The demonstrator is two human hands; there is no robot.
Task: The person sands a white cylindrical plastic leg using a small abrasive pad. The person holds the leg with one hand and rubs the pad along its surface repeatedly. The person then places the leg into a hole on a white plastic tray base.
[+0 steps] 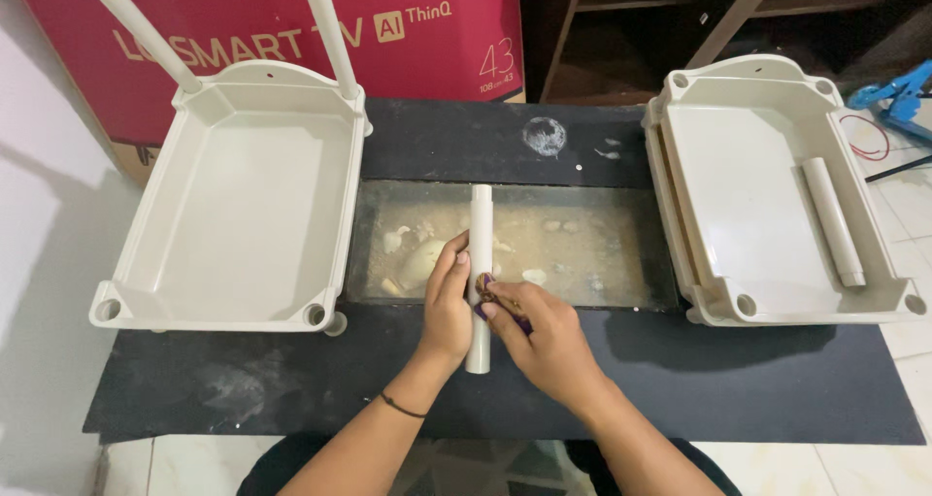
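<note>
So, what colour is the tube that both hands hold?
The tube is cream, plain; the head view shows it best.

My left hand [449, 312]: thin dark cord band at the wrist, forearm bare, no sleeve. My right hand [549, 331]: bare forearm, nothing worn at the wrist.

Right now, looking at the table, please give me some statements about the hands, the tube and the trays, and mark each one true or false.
1. Both hands hold one cream tube. True: left hand and right hand meet on it.
2. The left tray has two tubes standing in its far corners. True.
3. The right tray is empty. False: a loose tube lies inside it.
4. The right hand is bare of any object. False: it presses a small purple cloth against the tube.
5. The table is white. False: it is black.
</note>
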